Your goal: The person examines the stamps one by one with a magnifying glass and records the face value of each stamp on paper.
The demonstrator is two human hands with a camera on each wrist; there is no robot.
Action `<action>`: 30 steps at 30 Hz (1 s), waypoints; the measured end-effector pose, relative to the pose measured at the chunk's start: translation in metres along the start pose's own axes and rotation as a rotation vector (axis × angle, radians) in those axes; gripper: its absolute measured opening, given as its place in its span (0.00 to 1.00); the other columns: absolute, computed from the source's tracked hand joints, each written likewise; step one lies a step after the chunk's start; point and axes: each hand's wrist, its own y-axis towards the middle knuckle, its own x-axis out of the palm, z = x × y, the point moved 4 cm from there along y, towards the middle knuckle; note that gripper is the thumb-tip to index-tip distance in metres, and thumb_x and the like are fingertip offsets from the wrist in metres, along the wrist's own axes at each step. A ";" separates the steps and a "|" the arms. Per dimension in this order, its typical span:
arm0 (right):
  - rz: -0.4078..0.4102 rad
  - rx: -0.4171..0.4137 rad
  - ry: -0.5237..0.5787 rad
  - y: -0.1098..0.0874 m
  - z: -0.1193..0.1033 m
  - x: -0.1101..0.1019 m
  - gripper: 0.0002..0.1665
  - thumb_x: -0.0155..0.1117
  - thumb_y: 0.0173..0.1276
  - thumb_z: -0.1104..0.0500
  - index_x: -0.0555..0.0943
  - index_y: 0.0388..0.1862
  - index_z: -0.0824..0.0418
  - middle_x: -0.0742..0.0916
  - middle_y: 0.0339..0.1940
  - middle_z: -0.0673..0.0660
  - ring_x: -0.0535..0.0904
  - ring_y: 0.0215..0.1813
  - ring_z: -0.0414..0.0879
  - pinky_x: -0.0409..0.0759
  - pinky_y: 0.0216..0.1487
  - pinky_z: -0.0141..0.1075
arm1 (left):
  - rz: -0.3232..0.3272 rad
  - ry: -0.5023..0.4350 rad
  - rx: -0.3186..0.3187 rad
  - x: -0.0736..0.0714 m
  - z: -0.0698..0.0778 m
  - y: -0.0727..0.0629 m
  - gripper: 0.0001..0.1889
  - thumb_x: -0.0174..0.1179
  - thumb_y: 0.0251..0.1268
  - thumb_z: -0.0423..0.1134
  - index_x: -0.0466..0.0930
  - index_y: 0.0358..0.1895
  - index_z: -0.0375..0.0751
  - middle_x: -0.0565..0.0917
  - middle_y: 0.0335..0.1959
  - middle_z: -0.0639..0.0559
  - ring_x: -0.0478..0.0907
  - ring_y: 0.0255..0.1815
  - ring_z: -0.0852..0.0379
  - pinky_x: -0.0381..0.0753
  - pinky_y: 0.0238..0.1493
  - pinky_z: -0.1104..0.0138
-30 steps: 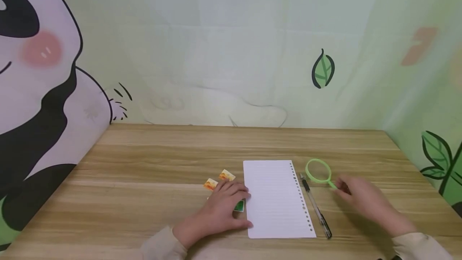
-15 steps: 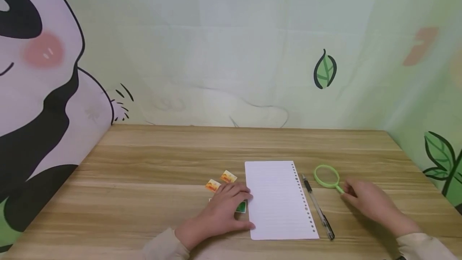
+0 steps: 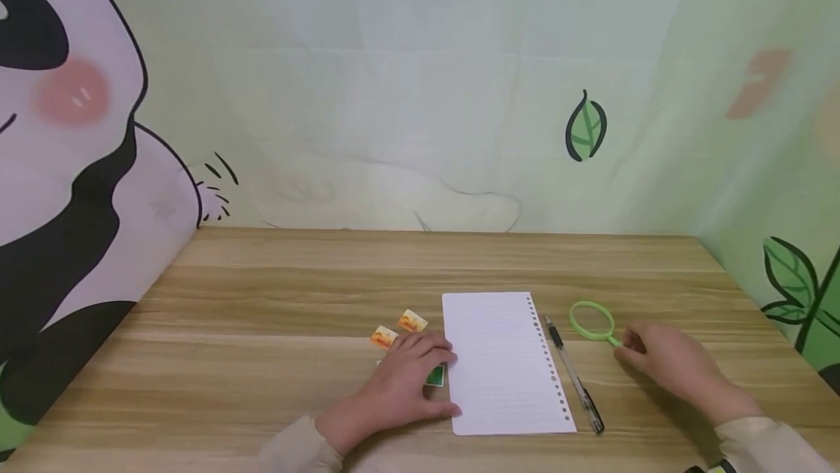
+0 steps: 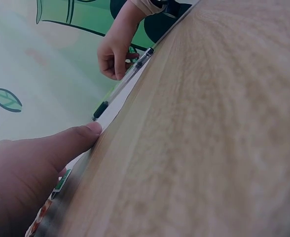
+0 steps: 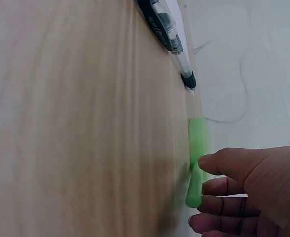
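A sheet of lined loose-leaf paper (image 3: 502,364), punched along its right edge, lies flat on the table. My left hand (image 3: 400,382) rests at its left edge, thumb tip and fingertips on the margin. Partly beneath that hand are small picture cards: two orange ones (image 3: 412,321) show past the fingers and a green one (image 3: 436,375) shows by the thumb. My right hand (image 3: 676,364) pinches the handle of a light green magnifying glass (image 3: 613,340), right of the paper. In the right wrist view, thumb and fingers meet the green handle (image 5: 195,187), with its ring edge-on beyond.
A clear pen with black ends (image 3: 574,374) lies slanted between the paper and the magnifying glass. The wood-grain table (image 3: 295,291) runs back to a wall (image 3: 328,94) printed with a panda and leaves.
My right hand has drawn the magnifying glass slightly to the right and nearer, away from the pen, then stays there. The left hand, paper, cards and pen stay in place.
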 end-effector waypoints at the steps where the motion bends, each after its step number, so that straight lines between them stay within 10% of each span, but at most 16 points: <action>1: 0.005 -0.001 0.009 0.000 -0.001 -0.001 0.09 0.66 0.62 0.56 0.77 0.28 0.59 0.80 0.21 0.47 0.70 0.23 0.39 0.70 0.24 0.34 | 0.000 0.001 -0.001 0.000 0.000 0.000 0.33 0.67 0.48 0.64 0.78 0.55 0.48 0.76 0.60 0.57 0.68 0.65 0.55 0.62 0.71 0.57; 30: 0.040 -0.182 0.181 0.011 -0.071 0.012 0.12 0.66 0.61 0.59 0.79 0.41 0.65 0.79 0.23 0.46 0.69 0.24 0.32 0.71 0.25 0.27 | -0.008 -0.027 0.000 -0.003 -0.001 -0.002 0.34 0.67 0.49 0.64 0.77 0.56 0.48 0.75 0.60 0.57 0.66 0.67 0.56 0.61 0.72 0.58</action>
